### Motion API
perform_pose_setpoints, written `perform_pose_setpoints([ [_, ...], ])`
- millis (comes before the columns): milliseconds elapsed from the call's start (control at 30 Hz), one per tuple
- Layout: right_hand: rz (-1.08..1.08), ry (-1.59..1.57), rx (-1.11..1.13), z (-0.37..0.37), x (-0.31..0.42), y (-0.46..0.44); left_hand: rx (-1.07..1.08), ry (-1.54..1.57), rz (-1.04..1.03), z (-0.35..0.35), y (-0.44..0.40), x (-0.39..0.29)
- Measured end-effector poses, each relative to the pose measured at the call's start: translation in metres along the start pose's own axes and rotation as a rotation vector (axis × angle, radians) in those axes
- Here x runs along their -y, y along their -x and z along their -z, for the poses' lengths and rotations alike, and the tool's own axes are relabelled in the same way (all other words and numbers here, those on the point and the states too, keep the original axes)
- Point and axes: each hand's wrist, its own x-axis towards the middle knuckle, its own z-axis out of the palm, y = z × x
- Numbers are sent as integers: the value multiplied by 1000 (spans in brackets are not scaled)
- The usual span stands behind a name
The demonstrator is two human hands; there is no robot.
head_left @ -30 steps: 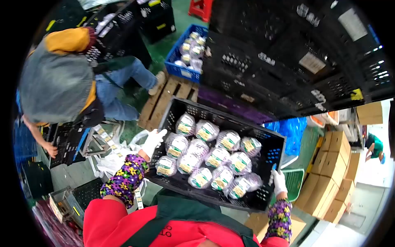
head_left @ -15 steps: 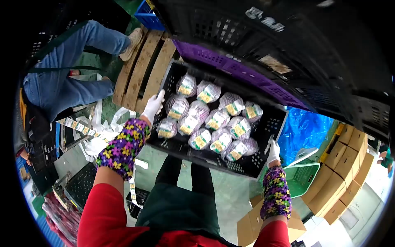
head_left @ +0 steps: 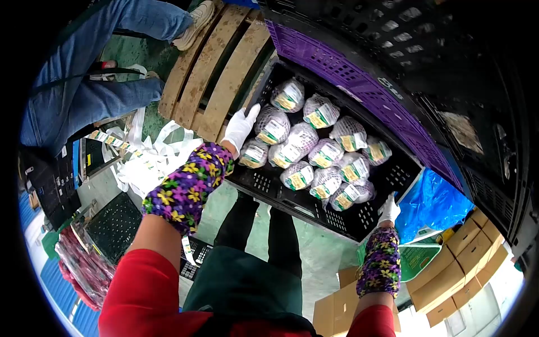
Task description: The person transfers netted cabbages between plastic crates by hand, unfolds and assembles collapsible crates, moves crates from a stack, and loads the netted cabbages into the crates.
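A black crate (head_left: 264, 181) hangs between my hands, tilted, with several round items in white-purple foam nets, such as one labelled item (head_left: 321, 111), inside. White-gloved, my left hand (head_left: 240, 130) grips the crate's left end. At the lower right end, my right hand (head_left: 388, 210), also in a white glove, holds the other side; its fingers are partly hidden by the rim. The crate lies beside a purple crate (head_left: 342, 67) in a stack and next to a wooden pallet (head_left: 216, 62).
Black crates (head_left: 404, 45) stand stacked at upper right. A person's jeans-clad leg (head_left: 106, 101) is at upper left. White straps (head_left: 143, 163) lie on the left. Blue plastic (head_left: 435, 205), a green basket (head_left: 421, 261) and cardboard boxes (head_left: 471, 253) are at right.
The view has tilted down and closer to the stack. The crate in my hands has shifted toward the purple crate and right in view. Both hands keep their hold.
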Motion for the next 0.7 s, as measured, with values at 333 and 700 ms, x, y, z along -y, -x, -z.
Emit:
perform_pose_setpoints([
  [333,-54,38,26,2,-5,-18,-133,-198,-128,-12,-22,22],
  [700,82,337,1,7,-10,-43,-258,-598,-188,-1,-39,22],
])
